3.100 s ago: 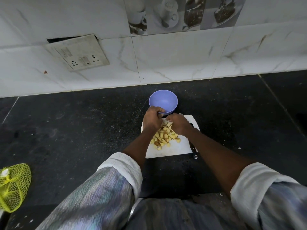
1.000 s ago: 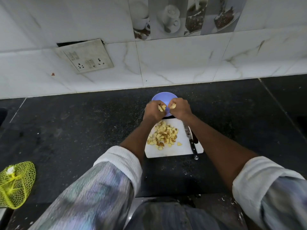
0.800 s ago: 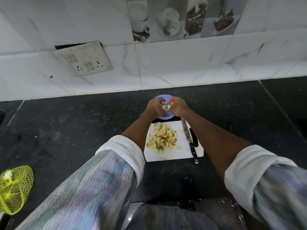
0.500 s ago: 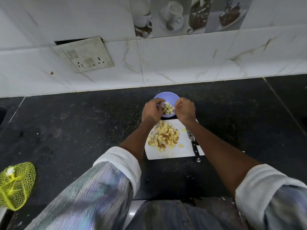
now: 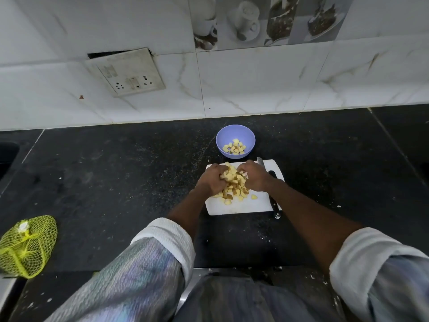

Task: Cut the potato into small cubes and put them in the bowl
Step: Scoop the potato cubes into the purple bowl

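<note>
A pile of small yellow potato cubes (image 5: 233,187) lies on the white cutting board (image 5: 243,206). My left hand (image 5: 212,178) and my right hand (image 5: 254,176) cup the pile from either side, fingers curled into the cubes. Just beyond the board stands the purple bowl (image 5: 235,133) with several potato cubes (image 5: 235,147) in it. One loose cube (image 5: 254,196) lies on the board to the right of the pile.
A black-handled knife (image 5: 272,196) lies along the board's right edge, partly under my right forearm. A yellow mesh bag (image 5: 26,246) sits at the counter's left front. A switch and socket plate (image 5: 126,72) hangs on the tiled wall behind.
Both hands dropped a handful of cubes into the bowl, then came back down to the board and closed around the pile again.
</note>
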